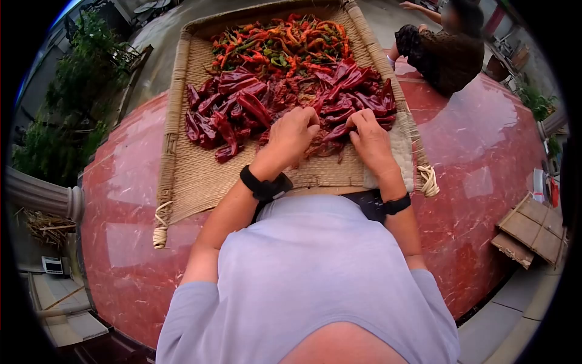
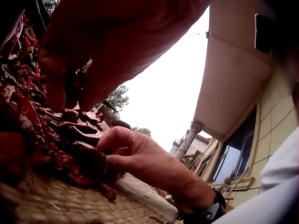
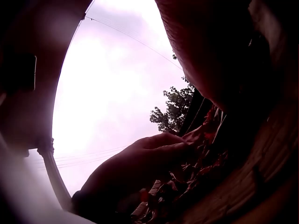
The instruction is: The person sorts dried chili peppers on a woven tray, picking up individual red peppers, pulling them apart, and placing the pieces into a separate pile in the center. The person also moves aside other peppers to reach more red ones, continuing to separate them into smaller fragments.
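Note:
Large dark red dried peppers [image 1: 233, 100] lie in a woven tray [image 1: 203, 182], with crumpled red pieces between two heaps. My left hand [image 1: 291, 136] bends its fingers over the middle pieces; whether it grips any is hidden. In the left wrist view its fingers point down at the peppers [image 2: 79, 130]. Just right of it, my right hand [image 1: 371, 142] pinches the end of a dark red pepper [image 1: 337, 132] between thumb and fingers. The left wrist view also shows the right hand [image 2: 149, 161] with thumb and forefinger bent together at the pile.
Smaller red, orange and green peppers [image 1: 285, 42] fill the tray's far end. A pale cloth [image 1: 400, 151] lies along its right edge. Beyond the far right corner a person [image 1: 445, 51] sits low on the red stone floor [image 1: 485, 145]. Flattened cardboard [image 1: 530, 227] lies at the right.

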`<action>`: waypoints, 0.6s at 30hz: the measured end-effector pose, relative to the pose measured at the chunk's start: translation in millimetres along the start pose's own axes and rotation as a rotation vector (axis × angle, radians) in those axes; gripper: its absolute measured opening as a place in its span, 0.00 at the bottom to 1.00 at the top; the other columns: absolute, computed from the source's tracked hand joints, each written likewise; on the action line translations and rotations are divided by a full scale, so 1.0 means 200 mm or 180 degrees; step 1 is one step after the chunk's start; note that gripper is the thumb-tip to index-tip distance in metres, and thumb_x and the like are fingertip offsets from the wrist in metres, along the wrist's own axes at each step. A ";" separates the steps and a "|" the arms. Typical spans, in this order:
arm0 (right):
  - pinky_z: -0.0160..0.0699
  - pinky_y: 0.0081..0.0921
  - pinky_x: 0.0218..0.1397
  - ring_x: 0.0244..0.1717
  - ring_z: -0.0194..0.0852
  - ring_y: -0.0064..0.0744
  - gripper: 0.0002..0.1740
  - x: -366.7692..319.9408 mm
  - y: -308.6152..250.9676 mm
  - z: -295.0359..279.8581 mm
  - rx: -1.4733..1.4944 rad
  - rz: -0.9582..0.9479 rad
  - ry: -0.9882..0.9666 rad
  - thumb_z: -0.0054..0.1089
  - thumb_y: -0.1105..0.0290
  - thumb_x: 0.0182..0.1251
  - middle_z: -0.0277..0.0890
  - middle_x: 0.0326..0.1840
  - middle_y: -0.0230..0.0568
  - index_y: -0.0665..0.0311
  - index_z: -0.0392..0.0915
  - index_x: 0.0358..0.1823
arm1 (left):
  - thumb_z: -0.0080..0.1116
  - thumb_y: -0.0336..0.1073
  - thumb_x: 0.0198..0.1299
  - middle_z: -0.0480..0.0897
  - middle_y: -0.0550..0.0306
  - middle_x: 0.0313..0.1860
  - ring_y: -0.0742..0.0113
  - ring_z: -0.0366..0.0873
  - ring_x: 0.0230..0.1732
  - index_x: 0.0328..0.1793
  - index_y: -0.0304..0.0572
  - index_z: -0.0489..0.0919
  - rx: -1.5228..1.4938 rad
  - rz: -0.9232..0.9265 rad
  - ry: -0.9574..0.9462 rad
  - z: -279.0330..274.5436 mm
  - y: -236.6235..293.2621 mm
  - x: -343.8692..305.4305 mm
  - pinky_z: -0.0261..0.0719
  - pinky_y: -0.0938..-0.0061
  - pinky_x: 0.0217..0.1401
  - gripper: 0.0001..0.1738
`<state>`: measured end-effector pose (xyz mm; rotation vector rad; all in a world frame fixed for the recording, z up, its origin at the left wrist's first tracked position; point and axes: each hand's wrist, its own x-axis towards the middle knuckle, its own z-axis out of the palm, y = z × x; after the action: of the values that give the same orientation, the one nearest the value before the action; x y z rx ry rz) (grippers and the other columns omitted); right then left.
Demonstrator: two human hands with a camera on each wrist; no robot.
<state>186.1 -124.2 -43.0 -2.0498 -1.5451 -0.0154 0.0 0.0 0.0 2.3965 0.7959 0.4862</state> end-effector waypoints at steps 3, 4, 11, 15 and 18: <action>0.80 0.38 0.48 0.42 0.82 0.41 0.14 0.00 -0.02 0.01 0.0515 -0.0048 0.0319 0.62 0.78 0.64 0.77 0.51 0.42 0.56 0.77 0.50 | 0.62 0.31 0.65 0.83 0.49 0.40 0.51 0.82 0.44 0.47 0.40 0.80 0.0086 0.0067 0.0323 -0.11 -0.08 -0.05 0.79 0.61 0.47 0.07; 0.80 0.39 0.49 0.45 0.81 0.45 0.14 0.00 -0.03 -0.01 0.0753 0.0023 0.0440 0.61 0.79 0.63 0.78 0.50 0.42 0.57 0.77 0.50 | 0.61 0.33 0.64 0.83 0.48 0.41 0.47 0.82 0.45 0.46 0.42 0.80 0.0064 -0.0017 0.0437 -0.16 -0.08 -0.07 0.79 0.58 0.48 0.07; 0.73 0.20 0.34 0.30 0.74 0.15 0.09 0.03 0.04 -0.02 0.2771 0.0674 0.0399 0.63 0.72 0.74 0.77 0.35 0.27 0.62 0.77 0.52 | 0.64 0.36 0.62 0.78 0.50 0.48 0.45 0.81 0.46 0.46 0.47 0.80 0.1395 -0.1067 0.1105 -0.44 -0.26 -0.23 0.79 0.55 0.49 0.08; 0.77 0.18 0.41 0.35 0.77 0.16 0.09 0.05 -0.05 -0.05 0.3733 0.0793 -0.0077 0.63 0.70 0.76 0.80 0.38 0.27 0.63 0.77 0.53 | 0.70 0.42 0.60 0.78 0.43 0.46 0.47 0.81 0.48 0.54 0.45 0.81 0.0648 -0.0475 0.0994 -0.44 -0.19 -0.21 0.80 0.58 0.51 0.19; 0.79 0.18 0.44 0.38 0.79 0.17 0.09 0.06 -0.18 -0.08 0.3994 0.0815 -0.0513 0.62 0.69 0.77 0.81 0.40 0.28 0.63 0.76 0.53 | 0.69 0.45 0.64 0.80 0.45 0.48 0.51 0.81 0.48 0.64 0.36 0.79 -0.0387 -0.0052 0.0513 -0.29 -0.02 -0.14 0.80 0.62 0.52 0.28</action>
<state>163.9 -114.9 -10.6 -1.1797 -0.9027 0.9710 -50.7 8.7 37.1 2.2581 0.8299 0.7080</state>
